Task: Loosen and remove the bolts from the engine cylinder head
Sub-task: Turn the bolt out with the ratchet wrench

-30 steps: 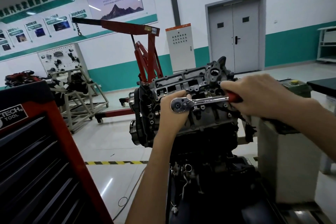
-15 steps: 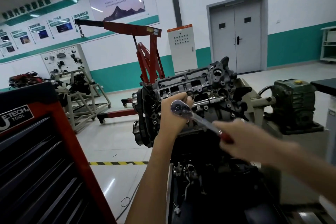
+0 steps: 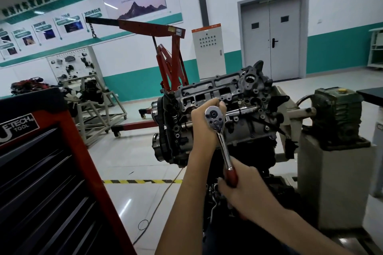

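While both hands clamped the ratchet [image 3: 222, 146], its round end sat against the near side of the cylinder head [image 3: 248, 97].
The left hand [image 3: 202, 124] curled round the ratchet's round end, fingers between the tool and the metal, so the bolt under it was hidden. The right hand [image 3: 241, 190] gripped the red handle lower down, well apart from the left, with the chrome shaft slanting down toward the camera between them. The cylinder head sat on top of the engine, which was mounted on a stand [image 3: 333, 184] at the right. A red tool chest [image 3: 47, 182] stood at the left, and a red hoist [image 3: 167, 31] stood behind.
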